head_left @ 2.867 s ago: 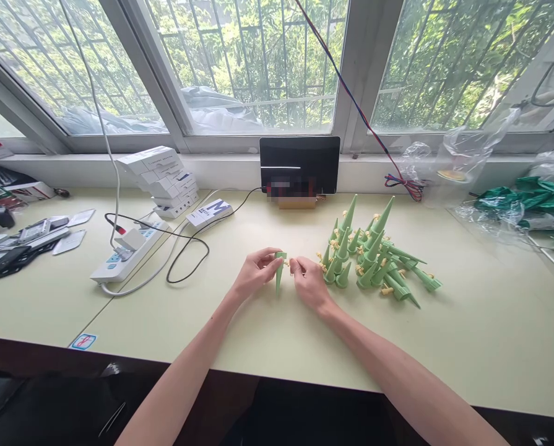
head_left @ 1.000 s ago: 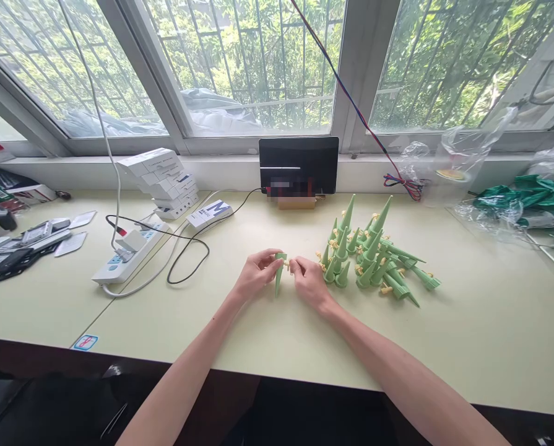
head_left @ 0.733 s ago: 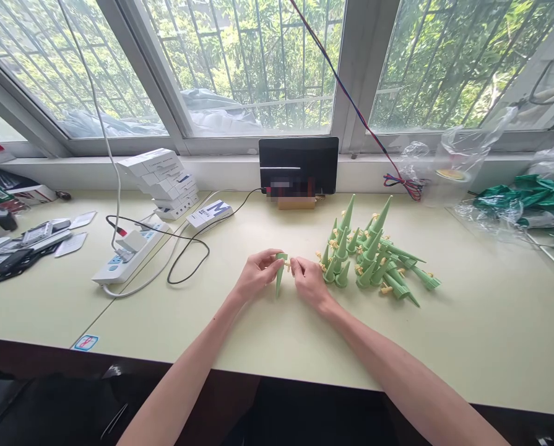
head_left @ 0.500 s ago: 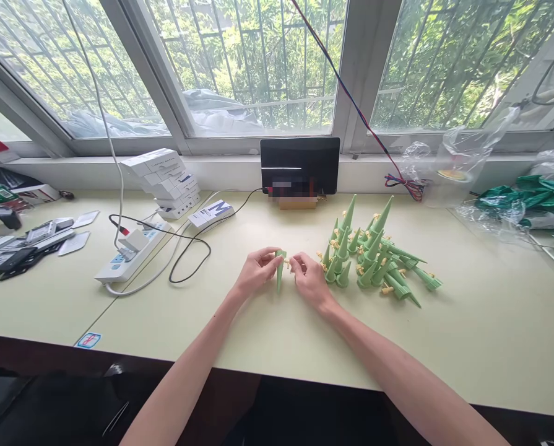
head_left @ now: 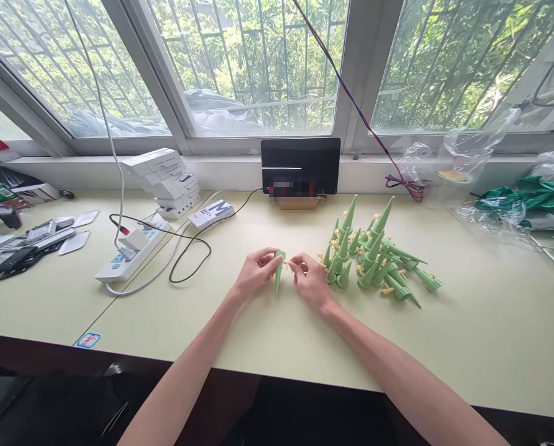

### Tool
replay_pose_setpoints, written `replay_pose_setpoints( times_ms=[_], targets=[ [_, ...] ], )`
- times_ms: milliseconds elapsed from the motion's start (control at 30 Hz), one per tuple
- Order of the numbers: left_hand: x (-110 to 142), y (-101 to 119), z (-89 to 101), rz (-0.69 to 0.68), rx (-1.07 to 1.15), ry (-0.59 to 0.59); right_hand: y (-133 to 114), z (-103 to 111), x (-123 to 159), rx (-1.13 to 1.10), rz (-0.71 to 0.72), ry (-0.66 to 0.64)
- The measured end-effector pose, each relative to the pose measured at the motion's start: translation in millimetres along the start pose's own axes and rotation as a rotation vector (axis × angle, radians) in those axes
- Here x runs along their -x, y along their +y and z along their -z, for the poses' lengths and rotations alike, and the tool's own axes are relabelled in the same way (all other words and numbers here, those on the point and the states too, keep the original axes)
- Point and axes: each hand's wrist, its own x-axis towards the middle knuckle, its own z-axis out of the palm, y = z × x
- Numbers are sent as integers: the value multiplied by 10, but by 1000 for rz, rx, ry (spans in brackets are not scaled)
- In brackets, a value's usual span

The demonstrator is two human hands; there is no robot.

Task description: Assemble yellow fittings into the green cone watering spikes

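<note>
My left hand (head_left: 254, 272) pinches a green cone-shaped watering spike (head_left: 278, 280) by its wide end, thumb against fingers, with the point hanging down over the table. From the spike's right side sticks out a small yellow valve (head_left: 286, 264). Thumb and fingertips of my right hand (head_left: 312, 282) are closed on the outer end of that valve. Just right of this hand is a cluster of similar green spikes (head_left: 373, 248) with yellow valves. Several stand point up, while others lie on their sides at the cluster's right.
A tablet (head_left: 299, 164) leans at the window behind my hands. To the left are a power strip (head_left: 135, 254) with cables, a stack of white boxes (head_left: 165, 179) and a flat box (head_left: 212, 214). Plastic bags (head_left: 527, 201) lie far right, electronic parts (head_left: 35, 241) far left.
The spike's tip has swung slightly left. My right fingertips have shifted a little on the valve, and more of its yellow shows. The cluster stays as it was.
</note>
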Motion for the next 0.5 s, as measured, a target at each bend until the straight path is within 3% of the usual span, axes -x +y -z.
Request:
replay_pose_setpoints(
  times_ms=[500],
  targets=[
    [19,-16,-36,-41,-7,-2,-16,15,-12,140,27,-2]
  ],
)
